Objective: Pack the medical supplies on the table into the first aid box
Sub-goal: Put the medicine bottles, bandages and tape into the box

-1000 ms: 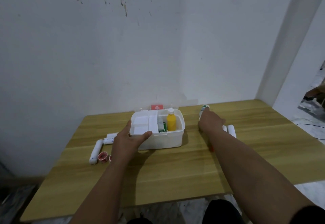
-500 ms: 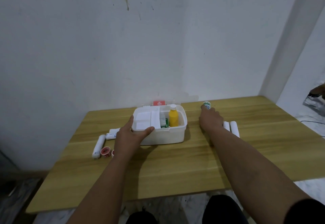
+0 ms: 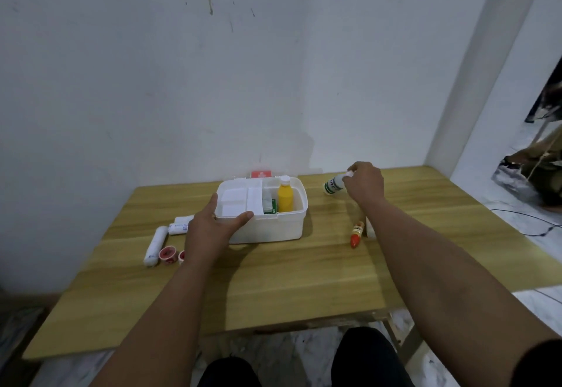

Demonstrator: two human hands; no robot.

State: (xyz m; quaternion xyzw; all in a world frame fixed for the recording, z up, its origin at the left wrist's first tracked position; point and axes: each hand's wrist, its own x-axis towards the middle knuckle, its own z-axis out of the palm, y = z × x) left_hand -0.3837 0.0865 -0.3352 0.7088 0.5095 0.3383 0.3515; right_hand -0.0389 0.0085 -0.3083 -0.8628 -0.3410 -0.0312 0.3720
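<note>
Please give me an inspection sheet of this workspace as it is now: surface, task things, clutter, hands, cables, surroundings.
Surface: wooden table.
Job's things: open white first aid box holding a yellow bottle; white bandage rolls and red-centred tape rolls left of it; red-capped tube to its right.
Clutter: nothing seen.
Hands: left hand grips the box's near-left rim; right hand holds a tilted white bottle with green label.
Cables: black cable on the floor, right.
Surroundings: stained white wall, marble-look floor.
</note>
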